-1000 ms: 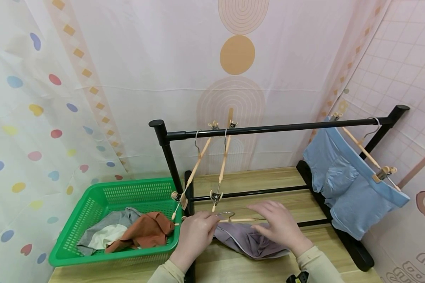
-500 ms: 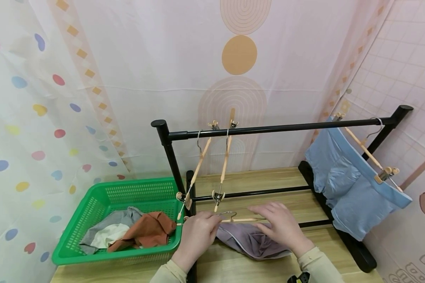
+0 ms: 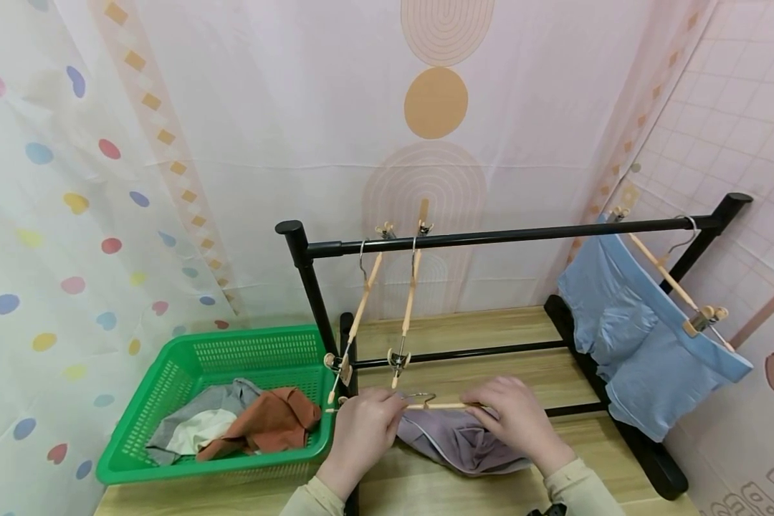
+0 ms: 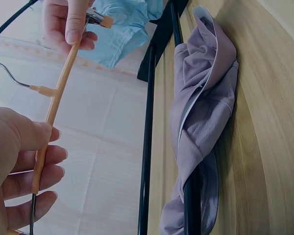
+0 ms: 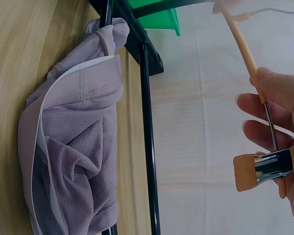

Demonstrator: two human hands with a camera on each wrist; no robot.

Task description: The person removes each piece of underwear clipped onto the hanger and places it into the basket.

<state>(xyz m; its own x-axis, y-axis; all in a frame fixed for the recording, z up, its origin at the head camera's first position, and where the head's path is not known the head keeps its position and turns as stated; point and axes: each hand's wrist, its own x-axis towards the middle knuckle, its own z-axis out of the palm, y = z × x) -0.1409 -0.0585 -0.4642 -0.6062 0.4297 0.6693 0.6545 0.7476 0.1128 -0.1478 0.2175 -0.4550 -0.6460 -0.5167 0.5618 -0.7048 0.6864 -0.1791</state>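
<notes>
Both hands hold a tan clip hanger (image 4: 62, 83) level above the table. My left hand (image 3: 369, 430) grips the left part of its bar, thumb on top and fingers behind. My right hand (image 3: 512, 423) pinches the other end, beside a metal clip (image 5: 269, 169) with tan pads. The hanger's wire hook (image 3: 426, 396) rises from the middle of the bar. Below lies a crumpled mauve pair of underpants (image 5: 73, 147) with a pale-edged waistband, draped over the rack's lower bar. In the left wrist view the hanger and underpants are apart.
A black rack (image 3: 516, 233) carries two bare clip hangers (image 3: 409, 294) at left and light blue underpants (image 3: 638, 322) clipped at right. The green basket (image 3: 168, 365) on the left holds grey, white and rust-brown cloths (image 3: 271, 423). Wood-grain table (image 3: 426, 494) beneath.
My right hand has closed its fingers onto the hanger's right end, from an open pose above it. The left hand keeps its grip; the underpants lie as before.
</notes>
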